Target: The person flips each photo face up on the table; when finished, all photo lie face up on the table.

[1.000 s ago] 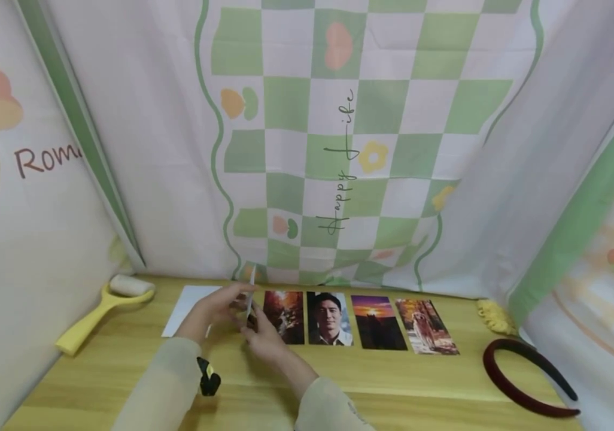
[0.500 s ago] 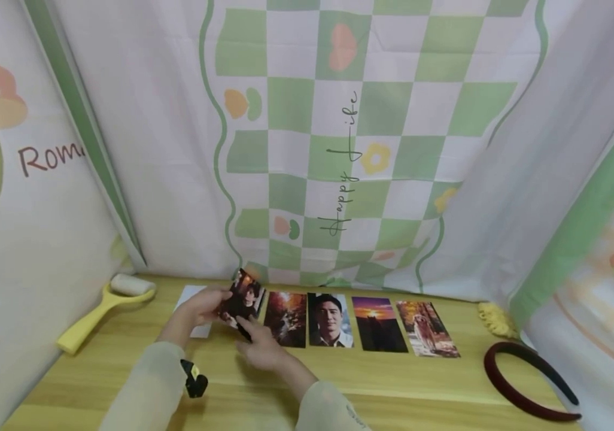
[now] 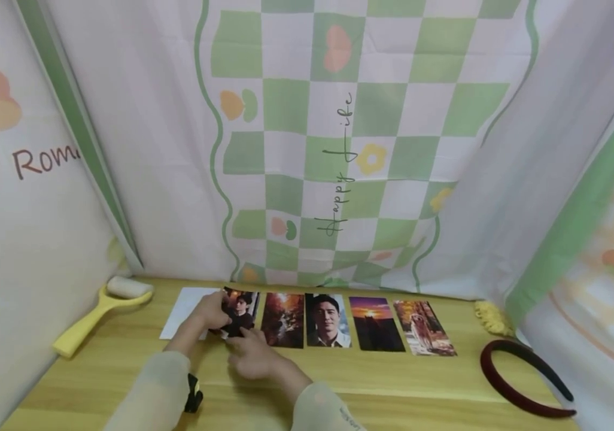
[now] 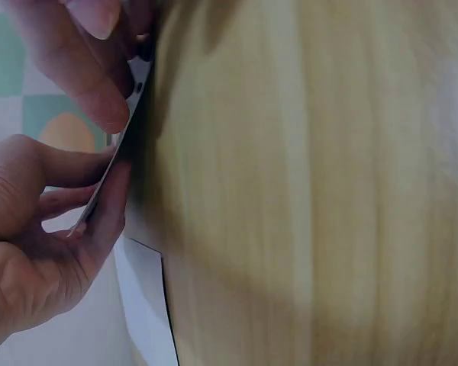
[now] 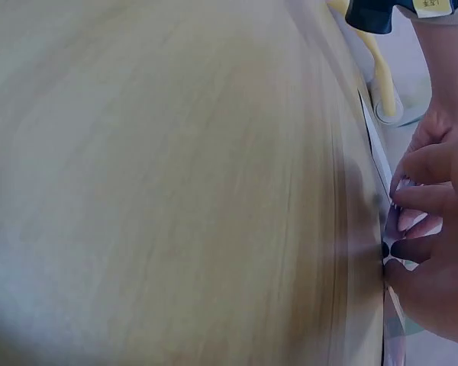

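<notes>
In the head view my left hand (image 3: 213, 311) pinches the left side of a photo card (image 3: 240, 308) showing a dark-clothed person. My right hand (image 3: 255, 354) is at the card's lower edge, index finger stretched toward it. The left wrist view shows the card (image 4: 103, 179) nearly edge-on and slightly tilted, with my left fingers and thumb on either side. My right fingertips (image 5: 401, 200) grip near its edge, close over the wooden table. The left hand partly covers a white card (image 3: 183, 308) lying to the left.
Right of the held card lie a forest-path photo (image 3: 285, 320), a portrait photo (image 3: 328, 320), a sunset photo (image 3: 376, 323) and a dog photo (image 3: 424, 328). A yellow lint roller (image 3: 86, 320) is at far left. A scrunchie (image 3: 492, 318) and dark red headband (image 3: 506, 383) are at right.
The photo card was edge-on and upright, then turned its picture side up, and is now lowered almost flat in the row. Both hands moved slightly left and down with it.
</notes>
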### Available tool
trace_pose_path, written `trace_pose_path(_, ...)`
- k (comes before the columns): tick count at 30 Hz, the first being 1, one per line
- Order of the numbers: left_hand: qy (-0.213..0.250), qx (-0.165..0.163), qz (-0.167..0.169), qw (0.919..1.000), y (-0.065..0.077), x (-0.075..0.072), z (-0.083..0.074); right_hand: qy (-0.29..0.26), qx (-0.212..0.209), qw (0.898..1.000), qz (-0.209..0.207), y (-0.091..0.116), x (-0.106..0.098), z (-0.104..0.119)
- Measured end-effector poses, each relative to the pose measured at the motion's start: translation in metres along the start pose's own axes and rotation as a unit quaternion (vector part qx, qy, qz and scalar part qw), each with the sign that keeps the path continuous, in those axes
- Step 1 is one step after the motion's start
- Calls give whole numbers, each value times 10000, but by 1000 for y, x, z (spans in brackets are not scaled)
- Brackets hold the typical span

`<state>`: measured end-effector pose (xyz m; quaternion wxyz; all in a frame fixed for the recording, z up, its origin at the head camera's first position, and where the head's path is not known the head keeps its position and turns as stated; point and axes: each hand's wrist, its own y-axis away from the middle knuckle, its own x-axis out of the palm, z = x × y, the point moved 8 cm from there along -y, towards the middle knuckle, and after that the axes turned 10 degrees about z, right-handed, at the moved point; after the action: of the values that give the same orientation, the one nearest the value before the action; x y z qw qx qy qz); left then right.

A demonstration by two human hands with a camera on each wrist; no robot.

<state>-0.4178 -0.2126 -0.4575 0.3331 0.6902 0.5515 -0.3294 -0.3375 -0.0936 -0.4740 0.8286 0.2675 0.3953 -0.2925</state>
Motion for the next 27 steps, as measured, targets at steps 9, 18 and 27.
trace_pose_path(9,-517,-167,283,9981,3,8,-3,474,330,9982,181,0,7,-6)
trace_pose_path(18,-581,-698,521,9945,6,13,0,939,354,9947,-234,6,1,-6)
trace_pose_path(27,-1079,-820,632,9888,4,15,-2,1019,417,9936,-256,9,-3,-8)
